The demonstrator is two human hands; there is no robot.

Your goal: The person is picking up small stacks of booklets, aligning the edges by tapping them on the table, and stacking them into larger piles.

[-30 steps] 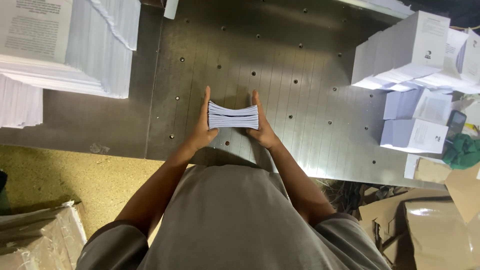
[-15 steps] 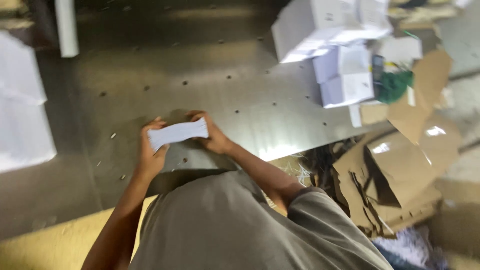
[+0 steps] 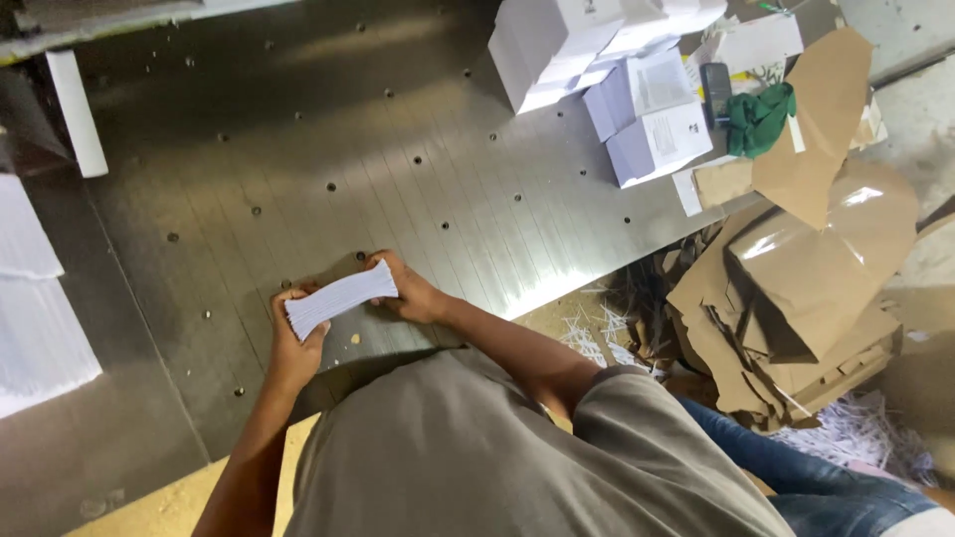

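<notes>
Your left hand (image 3: 294, 343) and right hand (image 3: 410, 291) clamp the ends of a small paper stack (image 3: 340, 297), held just above the perforated metal table (image 3: 398, 149). Your fingertips are hidden behind the stack; the white stacks (image 3: 597, 40) top right are cut off.

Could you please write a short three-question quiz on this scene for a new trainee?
1. True or false: the paper stack is held at both ends, by the left hand and the right hand.
2. What is the green cloth lying on? A) metal table B) brown cardboard C) the floor
3. What surface is under the hands?

Key: 1 true; 2 B; 3 a metal table with small holes.
</notes>
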